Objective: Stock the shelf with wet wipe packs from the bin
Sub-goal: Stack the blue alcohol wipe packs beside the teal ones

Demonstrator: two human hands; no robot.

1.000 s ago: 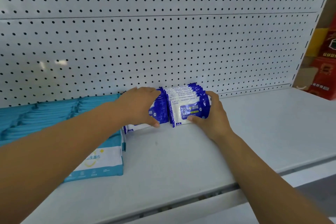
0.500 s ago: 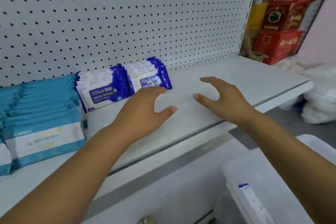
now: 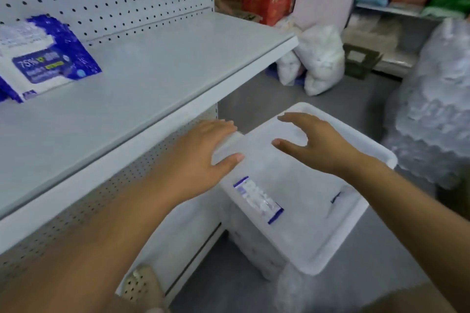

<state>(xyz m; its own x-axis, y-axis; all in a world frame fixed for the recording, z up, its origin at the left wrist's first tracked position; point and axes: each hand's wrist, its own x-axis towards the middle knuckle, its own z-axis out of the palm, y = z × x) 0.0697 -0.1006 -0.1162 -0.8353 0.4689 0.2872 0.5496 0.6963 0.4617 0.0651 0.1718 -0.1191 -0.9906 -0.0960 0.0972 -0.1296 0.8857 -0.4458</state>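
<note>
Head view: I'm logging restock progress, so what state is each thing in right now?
left hand: open, empty, over the bin's near edge.
right hand: open, empty, above the bin.
bin: on the floor, no lid on, nearly emptied.
pack in the bin: lying on its own inside, untouched.
blue packs: standing in a row on the shelf.
shelf: mostly bare right of the packs.

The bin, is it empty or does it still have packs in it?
Nearly empty: the bin shows one pack lying on its bare white floor.
</note>
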